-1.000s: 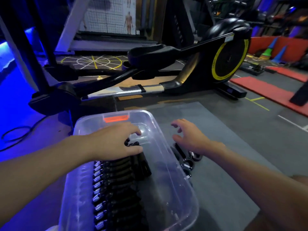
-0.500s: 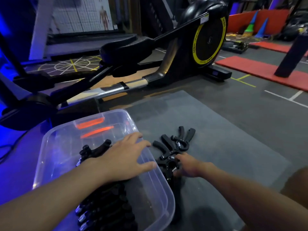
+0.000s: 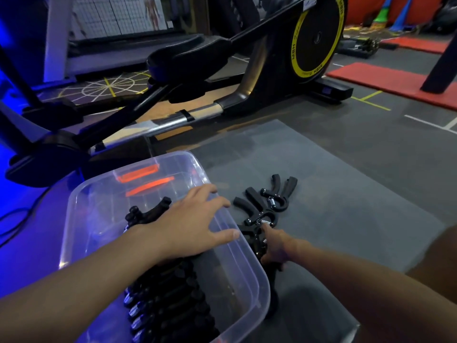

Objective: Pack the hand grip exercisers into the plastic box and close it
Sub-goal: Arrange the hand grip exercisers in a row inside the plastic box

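The clear plastic box (image 3: pixel 262 280) sits open on a grey mat (image 3: pixel 346 206) on the dark gym floor (image 3: pixel 395 137). A row of hand grip exercisers (image 3: pixel 168 305) lies along its left side. The left hand (image 3: pixel 188 231) rests over that row, fingers wide and straight. The loose exercisers (image 3: pixel 272 201) lie on the mat just beside the box's right rim, and the right hand (image 3: pixel 274 248) curls around one. A big elliptical trainer (image 3: pixel 272 70) stands behind the box. Red mats (image 3: pixel 385 80) and cones (image 3: pixel 395 13) are far off.
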`<action>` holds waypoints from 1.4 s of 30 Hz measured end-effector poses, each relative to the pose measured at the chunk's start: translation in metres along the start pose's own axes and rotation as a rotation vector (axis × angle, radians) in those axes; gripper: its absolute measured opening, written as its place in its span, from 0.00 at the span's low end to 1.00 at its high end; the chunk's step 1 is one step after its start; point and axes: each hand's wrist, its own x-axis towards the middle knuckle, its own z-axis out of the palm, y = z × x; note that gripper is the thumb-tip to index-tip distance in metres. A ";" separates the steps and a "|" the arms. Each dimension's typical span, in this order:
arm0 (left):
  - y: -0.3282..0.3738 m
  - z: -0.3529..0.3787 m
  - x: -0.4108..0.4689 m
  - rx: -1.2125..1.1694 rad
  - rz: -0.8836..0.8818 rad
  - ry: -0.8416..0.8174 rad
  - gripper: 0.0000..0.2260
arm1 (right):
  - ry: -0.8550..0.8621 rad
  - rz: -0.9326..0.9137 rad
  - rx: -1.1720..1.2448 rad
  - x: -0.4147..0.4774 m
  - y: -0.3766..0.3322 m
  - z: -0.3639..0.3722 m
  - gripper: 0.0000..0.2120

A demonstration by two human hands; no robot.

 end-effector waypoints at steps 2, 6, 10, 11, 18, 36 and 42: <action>-0.001 0.000 -0.001 -0.006 0.004 -0.004 0.30 | 0.028 0.031 0.043 -0.002 -0.002 0.001 0.33; -0.003 0.000 -0.001 -0.008 0.008 -0.014 0.30 | 0.060 0.095 0.152 -0.009 -0.005 -0.006 0.19; -0.003 -0.002 -0.001 -0.010 0.015 -0.024 0.28 | 0.140 0.136 0.279 -0.017 -0.006 -0.029 0.10; -0.003 -0.003 -0.001 -0.015 0.019 -0.023 0.27 | 0.182 0.124 0.312 -0.018 -0.006 -0.037 0.10; -0.003 -0.015 -0.004 -0.095 0.055 0.071 0.22 | 0.482 0.032 0.513 -0.035 -0.016 -0.108 0.11; -0.005 -0.070 -0.056 -0.363 0.155 0.455 0.12 | 0.248 -0.323 1.001 -0.103 -0.117 -0.165 0.09; -0.013 -0.071 -0.087 -0.304 0.115 0.436 0.11 | 0.095 -0.399 0.976 -0.101 -0.137 -0.143 0.11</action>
